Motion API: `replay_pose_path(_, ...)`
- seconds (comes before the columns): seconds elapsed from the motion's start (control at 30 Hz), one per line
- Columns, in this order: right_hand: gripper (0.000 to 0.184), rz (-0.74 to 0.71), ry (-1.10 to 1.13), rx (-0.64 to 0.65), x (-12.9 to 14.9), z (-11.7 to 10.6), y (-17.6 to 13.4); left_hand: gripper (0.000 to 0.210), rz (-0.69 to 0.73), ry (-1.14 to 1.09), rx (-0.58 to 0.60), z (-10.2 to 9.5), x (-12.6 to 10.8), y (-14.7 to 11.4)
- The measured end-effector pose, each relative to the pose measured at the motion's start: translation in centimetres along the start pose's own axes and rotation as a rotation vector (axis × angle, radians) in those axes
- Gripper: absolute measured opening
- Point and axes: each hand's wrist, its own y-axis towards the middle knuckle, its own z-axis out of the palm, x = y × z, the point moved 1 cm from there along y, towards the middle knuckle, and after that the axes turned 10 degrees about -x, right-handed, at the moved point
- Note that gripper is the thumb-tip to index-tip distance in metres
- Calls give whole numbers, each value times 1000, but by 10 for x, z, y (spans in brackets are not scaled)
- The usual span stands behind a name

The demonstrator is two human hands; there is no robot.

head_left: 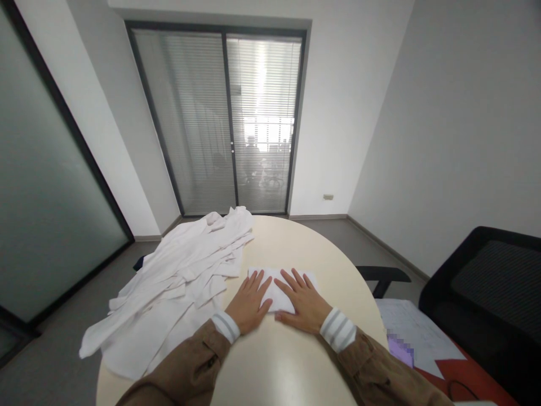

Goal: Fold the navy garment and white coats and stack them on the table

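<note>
A small folded white cloth (279, 298) lies flat on the round cream table (287, 361), in front of me. On its left side rests my left hand (250, 301), palm down with the fingers spread. My right hand (302, 301) presses flat on the right side of the same cloth, its fingers also apart. Neither hand grips anything. To the left, a loose heap of white cloth garments (181, 282) covers that side of the table and hangs over its edge.
A black mesh chair (486, 287) stands at the right, its armrest (382, 273) close to the table edge. Papers (416, 324) and a purple item (399, 349) lie on a red surface beside it. Behind the table is a glass door with blinds (262, 124).
</note>
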Motion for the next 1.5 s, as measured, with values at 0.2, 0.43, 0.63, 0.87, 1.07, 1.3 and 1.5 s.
replay_pose_path(0.2, 81, -53, 17, 5, 1, 2, -2, 65, -23, 15, 14, -3, -2, -2)
replay_pose_path(0.43, 73, 100, -43, -62, -6, 10, -1, 67, -48, 23, -151, 1, 0, -4)
replay_pose_path(0.63, 72, 357, -192, -184, -32, 19, 8, 65, -15, -8, -71, 11, -1, -8)
replay_pose_path(0.87, 61, 606, -291, -253, -69, 25, 32, 61, -30, -21, -1, 14, -1, -9)
replay_pose_path(1.07, 55, 686, -318, -301, -103, 26, 60, 62, -29, -18, 26, 12, -1, -8)
replay_pose_path(1.3, 54, 749, -361, -279, -140, 30, 92, 62, -35, -35, 34, 12, 0, -7)
replay_pose_path(1.5, 54, 812, -354, -302, -160, 33, 115, 61, -33, -42, 44, 8, -1, -5)
